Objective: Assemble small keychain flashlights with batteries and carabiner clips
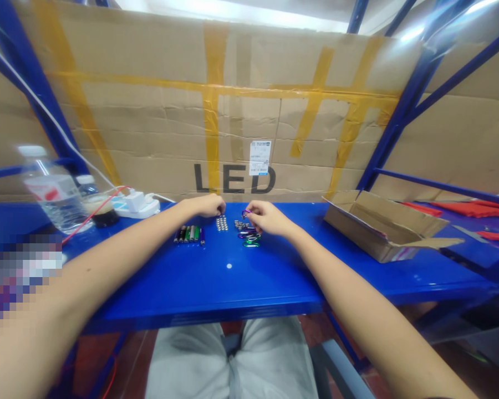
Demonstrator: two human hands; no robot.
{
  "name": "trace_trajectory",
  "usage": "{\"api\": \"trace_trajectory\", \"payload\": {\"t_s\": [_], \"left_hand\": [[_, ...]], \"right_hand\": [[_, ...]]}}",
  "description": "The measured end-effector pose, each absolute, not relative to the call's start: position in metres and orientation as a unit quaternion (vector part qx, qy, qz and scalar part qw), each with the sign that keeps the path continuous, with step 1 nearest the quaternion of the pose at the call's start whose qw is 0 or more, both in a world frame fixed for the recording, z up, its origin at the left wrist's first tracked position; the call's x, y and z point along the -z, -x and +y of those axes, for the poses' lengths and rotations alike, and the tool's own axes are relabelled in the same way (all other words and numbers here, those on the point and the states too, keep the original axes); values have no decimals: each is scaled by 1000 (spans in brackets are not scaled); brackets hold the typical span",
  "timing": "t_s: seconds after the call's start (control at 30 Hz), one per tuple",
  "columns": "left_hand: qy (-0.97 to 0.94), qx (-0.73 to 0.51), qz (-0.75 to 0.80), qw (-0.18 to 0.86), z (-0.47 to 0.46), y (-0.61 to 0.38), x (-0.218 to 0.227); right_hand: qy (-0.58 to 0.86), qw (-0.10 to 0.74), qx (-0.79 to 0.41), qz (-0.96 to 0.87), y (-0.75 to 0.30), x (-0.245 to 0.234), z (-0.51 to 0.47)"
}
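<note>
Both my arms reach forward over the blue table (216, 282). My left hand (208, 205) is curled closed just above a small cluster of silvery metal parts (222, 223); what its fingers pinch is too small to name. My right hand (267, 216) is closed on a small purple clip (246, 213), above a pile of coloured carabiner clips (249, 237) in purple, green and silver. A row of several small cylindrical torches (189, 234) lies left of the metal parts.
An open cardboard box (382, 230) sits at the right. Two plastic bottles (52, 191) and a white power strip (136, 203) with cables stand at the left. A taped cardboard wall marked LED (233, 178) backs the table, between blue rack posts.
</note>
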State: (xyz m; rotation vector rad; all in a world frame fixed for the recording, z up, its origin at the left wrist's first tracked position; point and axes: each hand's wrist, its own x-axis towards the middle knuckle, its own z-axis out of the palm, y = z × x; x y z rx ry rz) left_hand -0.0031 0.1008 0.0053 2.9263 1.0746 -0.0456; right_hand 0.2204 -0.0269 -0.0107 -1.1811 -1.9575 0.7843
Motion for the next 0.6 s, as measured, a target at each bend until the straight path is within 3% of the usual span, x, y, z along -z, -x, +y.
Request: {"api": "trace_trajectory", "payload": {"t_s": [0.6], "left_hand": [[-931,44,363,-12,98,11,-11]], "right_hand": [[456,338,-286,-772,-221,14,-26]]}}
